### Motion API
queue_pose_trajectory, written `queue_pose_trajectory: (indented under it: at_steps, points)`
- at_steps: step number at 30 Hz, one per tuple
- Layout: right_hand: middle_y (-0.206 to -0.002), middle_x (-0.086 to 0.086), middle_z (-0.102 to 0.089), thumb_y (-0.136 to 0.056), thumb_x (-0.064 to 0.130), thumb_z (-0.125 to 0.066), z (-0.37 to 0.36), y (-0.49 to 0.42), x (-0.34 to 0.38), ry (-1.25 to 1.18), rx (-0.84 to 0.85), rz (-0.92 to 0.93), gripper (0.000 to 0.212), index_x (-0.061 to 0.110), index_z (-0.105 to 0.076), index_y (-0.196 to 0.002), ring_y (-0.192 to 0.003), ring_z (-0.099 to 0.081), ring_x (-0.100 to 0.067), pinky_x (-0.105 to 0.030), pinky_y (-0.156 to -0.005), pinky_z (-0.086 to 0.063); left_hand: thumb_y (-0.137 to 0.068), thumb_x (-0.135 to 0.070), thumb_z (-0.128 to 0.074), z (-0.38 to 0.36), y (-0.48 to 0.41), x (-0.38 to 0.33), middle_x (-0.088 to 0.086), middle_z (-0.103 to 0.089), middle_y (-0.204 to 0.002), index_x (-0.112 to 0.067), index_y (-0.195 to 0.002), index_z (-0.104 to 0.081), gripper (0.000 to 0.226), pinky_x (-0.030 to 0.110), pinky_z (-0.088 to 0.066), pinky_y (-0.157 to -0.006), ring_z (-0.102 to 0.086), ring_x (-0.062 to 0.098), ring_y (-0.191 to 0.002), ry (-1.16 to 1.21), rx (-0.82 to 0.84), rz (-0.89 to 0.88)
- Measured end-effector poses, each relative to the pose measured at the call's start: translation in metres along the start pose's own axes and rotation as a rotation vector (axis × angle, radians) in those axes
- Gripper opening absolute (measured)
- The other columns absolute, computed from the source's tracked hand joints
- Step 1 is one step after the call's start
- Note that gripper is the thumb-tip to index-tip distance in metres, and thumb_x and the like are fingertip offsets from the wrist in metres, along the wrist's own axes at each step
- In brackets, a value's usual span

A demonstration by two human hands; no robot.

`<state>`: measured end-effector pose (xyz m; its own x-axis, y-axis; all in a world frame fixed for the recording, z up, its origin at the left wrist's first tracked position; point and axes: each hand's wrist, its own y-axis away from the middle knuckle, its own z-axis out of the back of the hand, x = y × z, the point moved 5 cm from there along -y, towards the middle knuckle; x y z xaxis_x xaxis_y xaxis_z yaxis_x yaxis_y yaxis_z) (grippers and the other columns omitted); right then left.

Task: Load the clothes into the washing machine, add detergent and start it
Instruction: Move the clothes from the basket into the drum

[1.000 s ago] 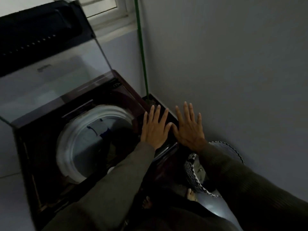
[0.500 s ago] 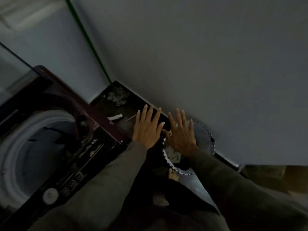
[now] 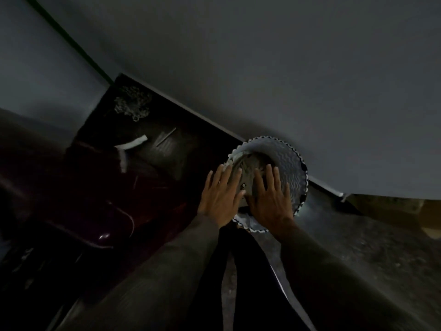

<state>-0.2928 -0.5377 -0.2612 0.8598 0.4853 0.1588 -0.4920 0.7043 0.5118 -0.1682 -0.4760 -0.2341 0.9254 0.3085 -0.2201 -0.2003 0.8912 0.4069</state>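
A round laundry basket (image 3: 292, 163) with a black-and-white zigzag rim stands on the floor against the grey wall. Greyish clothes (image 3: 248, 163) lie crumpled inside it. My left hand (image 3: 220, 195) hovers over the basket's left rim with straight, spread fingers. My right hand (image 3: 268, 195) is spread flat above the clothes, beside the left; whether it touches them I cannot tell. Neither hand holds anything. The dark maroon washing machine (image 3: 95, 194) fills the lower left, with only its side and a corner in view.
A dark floor strip (image 3: 152, 130) between the machine and the wall holds a tangle of chain (image 3: 132, 105), a white scrap (image 3: 133, 143) and a thin stick (image 3: 166, 137). A green pipe (image 3: 71, 44) runs up the wall corner. Bare floor lies to the right.
The view has swung right and down, away from the open drum to the basket. Both hands have moved from above the machine's corner to over the basket and its clothes.
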Motion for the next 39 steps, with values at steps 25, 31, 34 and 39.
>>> queue_pose_trajectory:
  at_steps: [25, 31, 34, 39]
  points:
    - [-0.163, -0.017, 0.0, -0.095, 0.031, -0.055, -0.307, -0.207, -0.063, -0.394, 0.381, -0.065, 0.079, 0.011, -0.01, -0.157, -0.146, -0.012, -0.038, -0.049, -0.119, -0.02, -0.102, -0.035, -0.042, -0.31, -0.205, 0.043, 0.013, -0.019, -0.161, -0.013, -0.155, -0.02, 0.061, 0.039, -0.018, -0.12, -0.02, 0.03, -0.148, 0.517, 0.294, 0.31]
    - [-0.142, -0.018, -0.044, -0.092, 0.028, -0.066, -0.324, -0.228, -0.069, -0.707, 0.331, -0.264, 0.073, 0.0, -0.026, -0.147, -0.128, -0.047, -0.039, -0.038, -0.099, -0.041, -0.099, -0.05, -0.044, -0.347, -0.213, 0.055, 0.007, -0.023, -0.162, -0.027, -0.156, -0.016, 0.067, 0.048, -0.025, -0.119, -0.026, 0.031, -0.146, 0.874, 0.344, 0.561]
    - [-0.144, -0.011, -0.047, -0.097, 0.019, -0.059, -0.318, -0.224, -0.068, -0.775, 0.326, -0.149, 0.057, 0.012, -0.035, -0.148, -0.133, -0.045, -0.03, -0.025, -0.101, -0.035, -0.09, -0.064, -0.045, -0.354, -0.211, 0.052, 0.008, -0.028, -0.16, -0.031, -0.155, -0.02, 0.076, 0.052, -0.03, -0.116, -0.032, 0.032, -0.143, 0.96, 0.343, 0.634]
    - [-0.112, -0.003, -0.068, -0.095, -0.011, -0.042, -0.3, -0.206, -0.069, -1.365, 0.18, -0.3, 0.044, 0.022, -0.065, -0.113, -0.108, -0.064, -0.022, -0.026, -0.092, -0.049, -0.084, -0.073, -0.05, -0.328, -0.203, 0.049, 0.003, -0.025, -0.161, -0.031, -0.156, -0.017, 0.09, 0.051, -0.027, -0.118, -0.027, 0.028, -0.146, 1.089, 0.183, 0.726]
